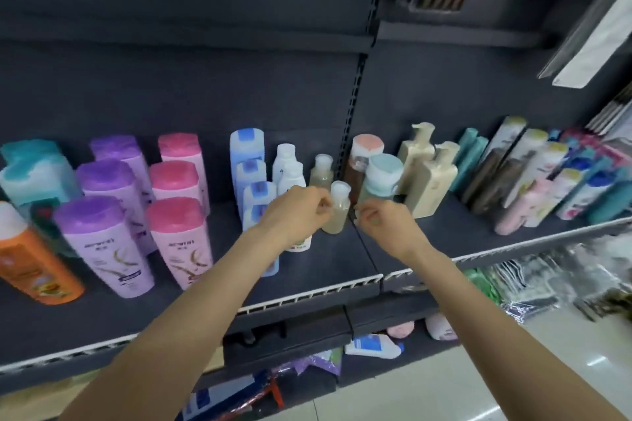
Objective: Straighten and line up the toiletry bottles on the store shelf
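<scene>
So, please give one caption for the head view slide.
Both hands adjust a small clear bottle on the shelf.

— What finish is seen on the shelf [328, 260]?

— Dark, matt board is shown, edged in front by a pale ribbed strip [307, 297] that looks like plastic. Behind the shelf, a slotted upright [352, 102] looks like dark painted metal.

— And the bottles on it?

— Smooth plastic is seen throughout. At the left end of the shelf, the purple bottles [102, 232] and pink bottles [178, 225] are given a soft sheen, with printed labels. Near the middle of the shelf, a small clear bottle [337, 212] is translucent, its cap white and smooth. Right of it, the cream pump bottles [431, 178] look matt.

— Below the shelf?

— Glossy pale floor tiles [427, 396] are seen.
</scene>
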Available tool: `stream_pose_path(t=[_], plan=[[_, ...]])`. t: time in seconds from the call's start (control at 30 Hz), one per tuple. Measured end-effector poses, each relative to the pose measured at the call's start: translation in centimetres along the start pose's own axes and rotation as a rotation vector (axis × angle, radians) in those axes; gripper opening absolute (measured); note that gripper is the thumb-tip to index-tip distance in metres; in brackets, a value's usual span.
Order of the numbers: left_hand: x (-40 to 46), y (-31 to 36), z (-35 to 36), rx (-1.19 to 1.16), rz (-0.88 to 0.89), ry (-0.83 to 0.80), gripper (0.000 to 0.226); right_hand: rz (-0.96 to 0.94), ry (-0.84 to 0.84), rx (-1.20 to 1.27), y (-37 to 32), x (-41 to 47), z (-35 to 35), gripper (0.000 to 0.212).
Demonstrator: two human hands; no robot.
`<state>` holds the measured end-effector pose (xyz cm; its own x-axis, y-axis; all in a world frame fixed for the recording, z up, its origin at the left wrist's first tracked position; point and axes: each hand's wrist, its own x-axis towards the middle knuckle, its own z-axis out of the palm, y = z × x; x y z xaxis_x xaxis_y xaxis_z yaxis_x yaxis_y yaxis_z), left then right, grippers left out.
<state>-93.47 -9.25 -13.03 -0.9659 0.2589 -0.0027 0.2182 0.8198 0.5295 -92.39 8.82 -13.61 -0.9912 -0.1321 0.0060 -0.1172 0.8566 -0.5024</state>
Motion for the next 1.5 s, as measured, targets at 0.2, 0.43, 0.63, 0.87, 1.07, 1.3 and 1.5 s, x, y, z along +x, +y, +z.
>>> stream_pose_path(t=[0.2, 0.43, 0.63, 0.87, 1.07, 1.3, 1.5], plan=[[5.8, 2.7, 0.7, -0.006, 0.009, 0.075, 0.025, -0.043, 0.103, 0.035, 4.4, 4.6, -2.2, 0.033], [10.5, 3.9, 5.3, 0.239, -0.036, 0.060, 0.038, -0.113, 0.114, -0.004, 9.6, 11.0, -4.1, 0.048], [12.7, 3.0, 7.4, 0.150, -0.269, 0.072, 0.039, -0.159, -0.067, -0.061, 11.9, 15.7, -4.6, 0.075], [13.1, 3.0, 8.5, 0.061, -0.381, 0.102, 0.032, -0.109, -0.192, -0.020, 13.2, 17.5, -4.1, 0.090], [13.4, 2.7, 9.0, 0.076, -0.409, 0.120, 0.034, -0.098, -0.079, 0.044, 13.5, 17.5, -3.7, 0.078], [13.3, 3.5, 8.2, 0.096, -0.341, 0.114, 0.042, -0.091, 0.048, 0.157, 13.3, 16.1, -6.3, 0.069], [13.2, 8.0, 5.5, -0.177, -0.148, 0.124, 0.066, -0.104, 0.138, 0.525, 11.0, 15.2, -12.9, 0.050]])
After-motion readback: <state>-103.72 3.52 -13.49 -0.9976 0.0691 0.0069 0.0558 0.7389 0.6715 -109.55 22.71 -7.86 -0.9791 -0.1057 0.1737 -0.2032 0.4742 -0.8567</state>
